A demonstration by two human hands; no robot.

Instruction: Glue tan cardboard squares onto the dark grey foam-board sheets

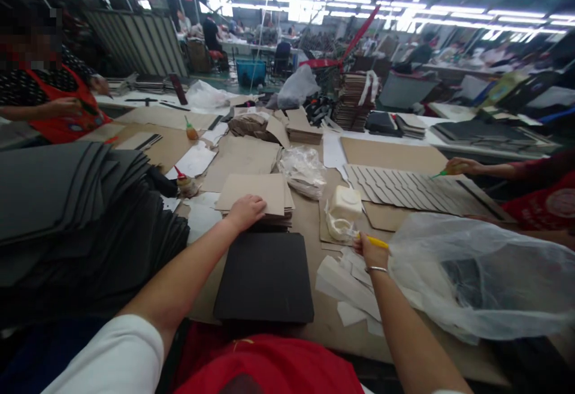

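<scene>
My left hand (246,211) lies on a stack of tan cardboard sheets (256,189), its fingers stretched out across the top sheet's near edge. Right in front of me is a stack of black panels (265,277) with a flat top. My right hand (372,252) is closed around a yellow-handled brush (377,241); the brush's tip sits at the mouth of a cut-open white plastic jug (344,214) and is hard to make out. White paper strips (348,283) lie scattered beside my right wrist.
Dark grey sheets (58,190) are piled high at left. A clear plastic bag (485,274) bulges at right. Glue bottles (186,184) stand beyond the left pile. Co-workers sit on both sides; the right one's hand (462,166) holds a green-tipped bottle over slatted strips (404,187).
</scene>
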